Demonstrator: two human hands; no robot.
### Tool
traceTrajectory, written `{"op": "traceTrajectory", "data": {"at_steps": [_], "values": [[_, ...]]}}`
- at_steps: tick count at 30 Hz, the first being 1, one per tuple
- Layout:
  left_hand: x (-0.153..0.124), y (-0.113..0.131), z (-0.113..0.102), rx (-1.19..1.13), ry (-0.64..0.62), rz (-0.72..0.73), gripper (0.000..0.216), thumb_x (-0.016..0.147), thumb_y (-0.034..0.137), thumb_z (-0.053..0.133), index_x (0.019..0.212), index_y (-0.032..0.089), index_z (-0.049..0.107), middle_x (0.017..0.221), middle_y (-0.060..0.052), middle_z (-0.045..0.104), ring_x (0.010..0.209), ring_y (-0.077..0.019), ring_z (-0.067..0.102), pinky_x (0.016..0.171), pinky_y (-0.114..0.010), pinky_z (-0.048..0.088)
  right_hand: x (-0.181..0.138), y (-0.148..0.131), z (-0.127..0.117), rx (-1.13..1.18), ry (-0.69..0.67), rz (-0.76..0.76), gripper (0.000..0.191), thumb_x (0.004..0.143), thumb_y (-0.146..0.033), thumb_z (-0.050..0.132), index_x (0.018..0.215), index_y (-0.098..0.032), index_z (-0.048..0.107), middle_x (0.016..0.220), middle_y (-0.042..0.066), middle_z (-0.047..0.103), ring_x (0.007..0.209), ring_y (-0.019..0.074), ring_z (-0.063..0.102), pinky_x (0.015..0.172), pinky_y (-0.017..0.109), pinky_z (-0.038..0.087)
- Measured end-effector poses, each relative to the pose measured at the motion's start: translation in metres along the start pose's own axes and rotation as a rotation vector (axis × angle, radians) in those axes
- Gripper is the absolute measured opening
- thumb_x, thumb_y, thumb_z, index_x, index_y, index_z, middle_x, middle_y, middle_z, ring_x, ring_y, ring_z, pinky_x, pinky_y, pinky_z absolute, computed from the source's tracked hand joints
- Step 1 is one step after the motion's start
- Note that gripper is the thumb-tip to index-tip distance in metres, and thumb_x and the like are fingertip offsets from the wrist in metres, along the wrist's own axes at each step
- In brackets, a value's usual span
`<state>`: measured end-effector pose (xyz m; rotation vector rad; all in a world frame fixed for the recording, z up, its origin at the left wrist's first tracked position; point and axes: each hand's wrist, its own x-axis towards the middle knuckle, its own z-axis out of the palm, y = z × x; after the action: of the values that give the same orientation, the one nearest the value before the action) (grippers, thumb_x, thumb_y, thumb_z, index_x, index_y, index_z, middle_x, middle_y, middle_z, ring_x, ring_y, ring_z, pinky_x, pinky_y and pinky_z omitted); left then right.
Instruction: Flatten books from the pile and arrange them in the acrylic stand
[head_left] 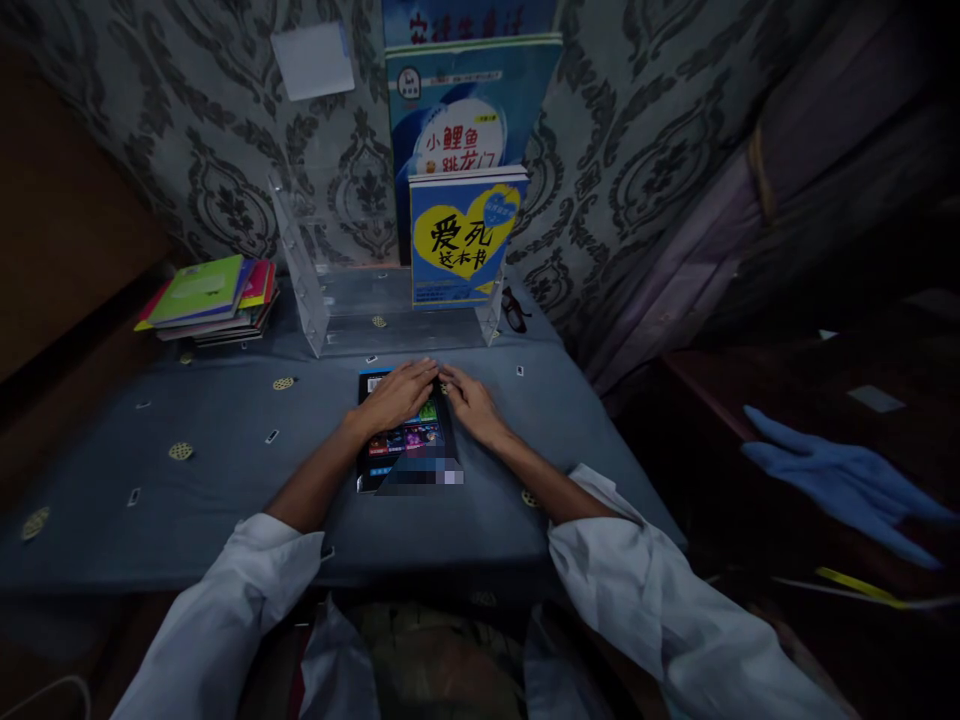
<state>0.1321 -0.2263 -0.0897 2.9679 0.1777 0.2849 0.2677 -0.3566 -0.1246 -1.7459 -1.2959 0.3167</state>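
Note:
A dark book (382, 455) with small colourful pictures and a barcode on its cover lies flat on the cloth-covered table. Across its upper part rests my left hand (399, 394), palm down with the fingers stretched out. My right hand (469, 408) is at the book's upper right edge, fingers extended and its tips close to those of the left. I cannot tell whether the right fingertips touch the book or just the cloth. Part of the lower cover is blurred.
Behind the hands stands a clear acrylic rack (307, 275) holding a blue book with a yellow heart (461, 245) and taller books (476, 75). Stacked books (206, 290) sit at left, dark glasses (514, 310) right of the rack. A blue glove (847, 480) lies off to the right.

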Motion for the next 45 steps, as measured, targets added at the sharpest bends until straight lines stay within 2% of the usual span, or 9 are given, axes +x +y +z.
{"op": "traceTrajectory", "data": {"at_steps": [6,17,27,33,45], "values": [[-0.002,0.003,-0.002,0.011,-0.009,0.018,0.046,0.104,0.024,0.034,0.144,0.007,0.049,0.154,-0.015,0.047,0.147,-0.0209,0.039,0.124,-0.039,0.027,-0.003,0.001,-0.001,-0.002,-0.001,0.012,0.047,0.096,-0.022,0.043,0.142,-0.017,0.054,0.131,0.011,0.07,0.124,0.0241,0.065,0.109,0.044,0.049],[-0.007,0.003,-0.003,-0.017,-0.026,0.026,0.046,0.105,0.03,0.031,0.144,0.015,0.05,0.156,-0.011,0.046,0.148,-0.0203,0.038,0.124,-0.043,0.028,-0.007,0.008,0.001,0.106,0.038,-0.028,0.043,0.096,-0.024,0.047,0.137,-0.019,0.059,0.126,0.01,0.073,0.119,0.0242,0.067,0.108,0.044,0.051],[-0.011,0.01,-0.007,0.008,-0.042,0.032,0.046,0.105,0.029,0.031,0.143,0.012,0.051,0.155,-0.012,0.047,0.147,-0.0213,0.039,0.123,-0.042,0.029,-0.012,0.008,0.0,0.106,0.042,-0.003,0.043,0.097,-0.028,0.049,0.137,-0.018,0.06,0.125,0.01,0.073,0.12,0.0256,0.066,0.109,0.045,0.049],[-0.012,0.012,-0.007,0.012,-0.031,0.043,0.045,0.105,0.03,0.031,0.144,0.017,0.051,0.155,-0.01,0.048,0.148,-0.0201,0.038,0.122,-0.042,0.03,-0.014,0.008,0.001,0.106,0.057,-0.008,0.042,0.097,-0.028,0.05,0.136,-0.019,0.061,0.123,0.01,0.074,0.118,0.0254,0.068,0.107,0.045,0.05],[-0.017,0.016,-0.009,0.027,-0.055,0.052,0.045,0.105,0.031,0.032,0.144,0.015,0.05,0.155,-0.011,0.047,0.147,-0.0208,0.039,0.122,-0.043,0.029,-0.02,0.002,-0.002,0.11,0.067,0.016,0.039,0.097,-0.032,0.051,0.132,-0.02,0.064,0.119,0.01,0.076,0.114,0.0259,0.07,0.104,0.045,0.053]]}}
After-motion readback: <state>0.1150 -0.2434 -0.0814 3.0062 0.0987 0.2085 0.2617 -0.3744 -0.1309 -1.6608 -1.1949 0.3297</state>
